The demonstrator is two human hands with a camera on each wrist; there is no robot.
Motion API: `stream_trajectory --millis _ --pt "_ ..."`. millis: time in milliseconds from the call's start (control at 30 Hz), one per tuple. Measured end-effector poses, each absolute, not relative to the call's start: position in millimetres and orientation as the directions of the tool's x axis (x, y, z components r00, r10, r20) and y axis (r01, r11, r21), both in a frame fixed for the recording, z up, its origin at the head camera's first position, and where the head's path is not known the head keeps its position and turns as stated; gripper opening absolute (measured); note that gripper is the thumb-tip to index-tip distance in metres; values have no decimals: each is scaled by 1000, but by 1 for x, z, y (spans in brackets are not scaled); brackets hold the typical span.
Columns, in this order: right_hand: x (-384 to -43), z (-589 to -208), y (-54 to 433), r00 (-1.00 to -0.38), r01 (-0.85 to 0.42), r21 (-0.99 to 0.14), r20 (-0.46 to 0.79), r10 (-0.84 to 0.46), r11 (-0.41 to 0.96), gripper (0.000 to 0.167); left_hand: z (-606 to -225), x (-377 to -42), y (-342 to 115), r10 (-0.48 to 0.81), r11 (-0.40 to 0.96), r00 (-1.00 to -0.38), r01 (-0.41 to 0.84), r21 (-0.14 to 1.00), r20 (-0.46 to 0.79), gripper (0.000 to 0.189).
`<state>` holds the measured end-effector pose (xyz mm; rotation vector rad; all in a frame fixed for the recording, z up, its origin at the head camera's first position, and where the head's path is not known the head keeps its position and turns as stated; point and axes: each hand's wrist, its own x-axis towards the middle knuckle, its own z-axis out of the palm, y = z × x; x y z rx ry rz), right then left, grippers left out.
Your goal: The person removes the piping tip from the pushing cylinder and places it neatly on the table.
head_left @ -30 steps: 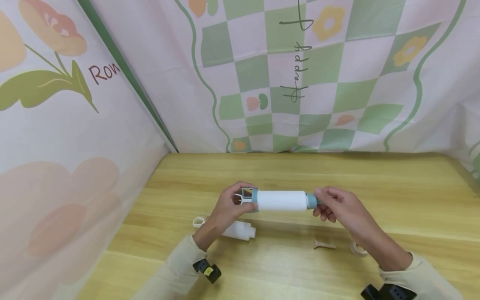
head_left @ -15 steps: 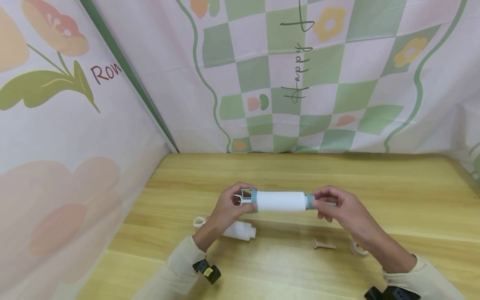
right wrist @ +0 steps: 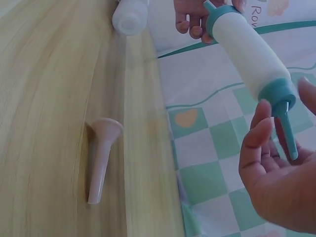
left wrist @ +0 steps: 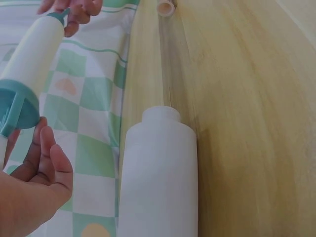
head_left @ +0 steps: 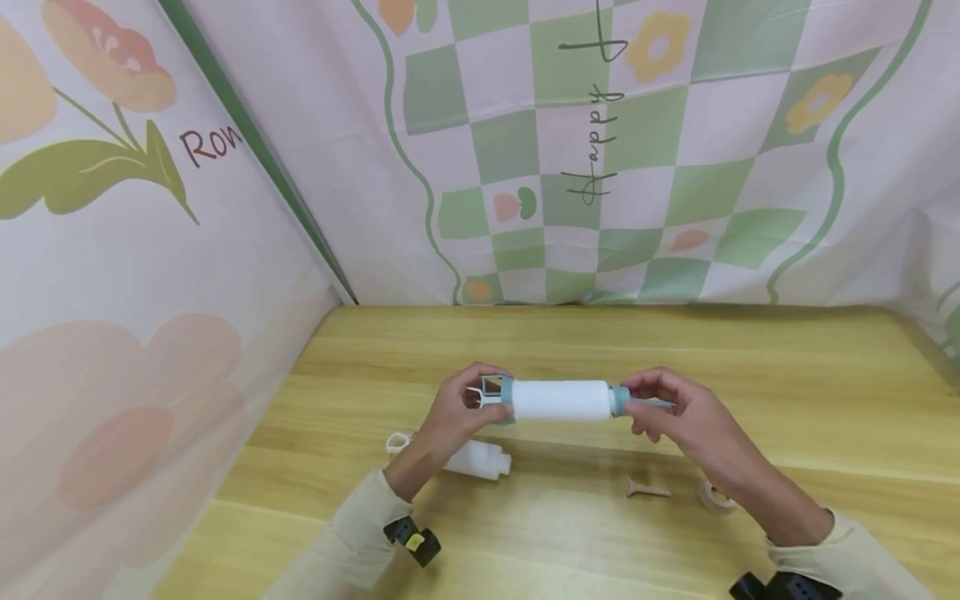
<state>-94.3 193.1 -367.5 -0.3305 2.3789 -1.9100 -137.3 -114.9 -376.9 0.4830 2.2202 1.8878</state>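
A white bottle (head_left: 561, 400) with teal ends is held level above the table between both hands. My left hand (head_left: 463, 410) grips its teal frame end (left wrist: 22, 106), where white prongs stick out. At the other end, my right hand (head_left: 686, 417) pinches the teal cap (right wrist: 277, 94) between thumb and fingers. From that cap a thin teal nozzle (right wrist: 287, 133) points out past the fingers toward the palm. Below the left wrist lies a second white bottle (head_left: 476, 460) on its side, its narrow neck (left wrist: 161, 114) facing right.
A pale pink funnel-shaped piece (right wrist: 102, 155) lies on the wooden table (head_left: 540, 542) below the right hand. Beside it, a pale ring (head_left: 716, 498) sits partly behind the right wrist. Patterned cloth (head_left: 570, 167) hangs along the table's back and left edges.
The right hand's fingers have shifted on the cap, and the teal nozzle they covered now shows beyond them. The left hand and the bottle have stayed almost still.
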Motion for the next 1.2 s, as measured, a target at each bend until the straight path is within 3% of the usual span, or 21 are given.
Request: stream_trajectory --millis 233,567,1200 --pt "-95 -362 194 -986 -29 -966 -15 -166 256 48 -374 -136 -114 353 143 -933 125 982 68 39" --pt "-99 -361 193 -981 50 -974 -89 -173 221 45 -374 -135 -114 365 135 -928 135 982 77 40" --pt "-95 -364 193 -971 -77 -979 30 -239 189 35 -374 -137 -121 344 146 -937 110 983 54 40"
